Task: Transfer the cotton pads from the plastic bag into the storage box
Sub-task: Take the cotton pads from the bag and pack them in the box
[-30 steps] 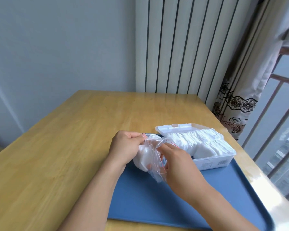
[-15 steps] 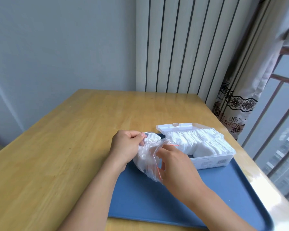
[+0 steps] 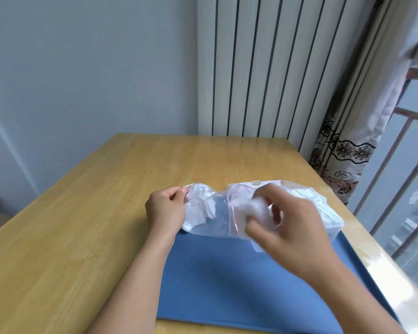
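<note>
Our left hand (image 3: 165, 209) pinches the bag (image 3: 210, 210), pads (image 3: 198, 203) inside; our right hand (image 3: 287, 227) grips pads beside the pad-filled box (image 3: 323, 213).

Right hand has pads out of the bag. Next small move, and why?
Probably carry the right hand a little further right and set its clump of cotton pads down into the open storage box. The clump is already outside the plastic bag, which the left hand pinches at its end, and the box lies just behind.
</note>
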The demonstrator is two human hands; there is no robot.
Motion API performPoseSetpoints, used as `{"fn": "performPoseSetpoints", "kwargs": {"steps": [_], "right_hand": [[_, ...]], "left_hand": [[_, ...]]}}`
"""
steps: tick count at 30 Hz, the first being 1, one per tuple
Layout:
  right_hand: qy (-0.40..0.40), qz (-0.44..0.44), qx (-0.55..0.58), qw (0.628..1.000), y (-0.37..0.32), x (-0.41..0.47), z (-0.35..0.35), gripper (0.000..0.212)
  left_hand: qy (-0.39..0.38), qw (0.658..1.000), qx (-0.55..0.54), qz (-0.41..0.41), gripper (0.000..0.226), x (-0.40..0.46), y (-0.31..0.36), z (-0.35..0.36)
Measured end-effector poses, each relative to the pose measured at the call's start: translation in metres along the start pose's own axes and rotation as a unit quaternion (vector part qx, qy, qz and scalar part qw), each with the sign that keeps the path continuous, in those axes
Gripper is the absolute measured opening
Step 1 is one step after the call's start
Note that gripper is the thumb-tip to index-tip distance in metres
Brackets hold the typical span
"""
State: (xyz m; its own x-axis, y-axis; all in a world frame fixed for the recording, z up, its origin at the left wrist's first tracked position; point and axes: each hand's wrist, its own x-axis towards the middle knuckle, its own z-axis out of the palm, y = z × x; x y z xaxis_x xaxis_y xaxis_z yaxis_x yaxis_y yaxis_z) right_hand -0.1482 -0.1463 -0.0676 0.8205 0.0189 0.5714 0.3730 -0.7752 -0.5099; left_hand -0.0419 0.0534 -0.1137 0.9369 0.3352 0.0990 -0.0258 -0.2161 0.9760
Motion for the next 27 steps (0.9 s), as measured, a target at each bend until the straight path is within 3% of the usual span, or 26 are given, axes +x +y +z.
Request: {"fn": "performPoseSetpoints", "kwargs": {"steps": [2, 4, 7, 9, 11, 13, 15, 20, 24, 27], "right_hand": [[0.062, 0.040, 0.105, 0.992, 0.006, 0.008, -0.010, 0.017], [0.065, 0.089, 0.248, 0.962, 0.013, 0.012, -0.015, 0.016], [0.016, 0.144, 0.431, 0.891, 0.016, 0.014, -0.010, 0.024], [-0.007, 0.170, 0.506, 0.846, 0.014, 0.013, -0.003, 0.032], [-0.018, 0.185, 0.548, 0.815, 0.009, 0.012, 0.003, 0.042], [-0.036, 0.184, 0.573, 0.798, 0.002, 0.008, 0.007, 0.045], [-0.062, 0.177, 0.587, 0.787, -0.005, 0.003, 0.009, 0.046], [-0.088, 0.178, 0.589, 0.783, -0.010, 0.000, 0.006, 0.063], [-0.109, 0.145, 0.590, 0.787, -0.012, 0.000, 0.007, 0.079], [-0.088, 0.131, 0.558, 0.815, -0.010, 0.000, 0.008, 0.073]], "left_hand": [[-0.004, 1.000, 0.025, 0.004, 0.031, 0.001, -0.001, 0.000], [0.000, 0.998, 0.060, 0.021, 0.026, 0.000, -0.001, 0.003], [0.084, 0.984, 0.092, 0.129, 0.029, -0.007, 0.010, 0.002], [0.096, 0.971, 0.009, 0.219, 0.042, -0.026, 0.029, 0.002], [0.014, 0.959, -0.100, 0.265, 0.047, -0.053, 0.047, 0.004], [-0.114, 0.949, -0.146, 0.255, 0.056, -0.080, 0.055, 0.011], [-0.207, 0.942, -0.124, 0.234, 0.070, -0.099, 0.054, 0.021], [-0.277, 0.932, -0.124, 0.200, 0.080, -0.104, 0.051, 0.029], [-0.297, 0.926, -0.100, 0.211, 0.067, -0.098, 0.050, 0.027], [-0.294, 0.922, -0.094, 0.233, 0.040, -0.093, 0.050, 0.024]]}}
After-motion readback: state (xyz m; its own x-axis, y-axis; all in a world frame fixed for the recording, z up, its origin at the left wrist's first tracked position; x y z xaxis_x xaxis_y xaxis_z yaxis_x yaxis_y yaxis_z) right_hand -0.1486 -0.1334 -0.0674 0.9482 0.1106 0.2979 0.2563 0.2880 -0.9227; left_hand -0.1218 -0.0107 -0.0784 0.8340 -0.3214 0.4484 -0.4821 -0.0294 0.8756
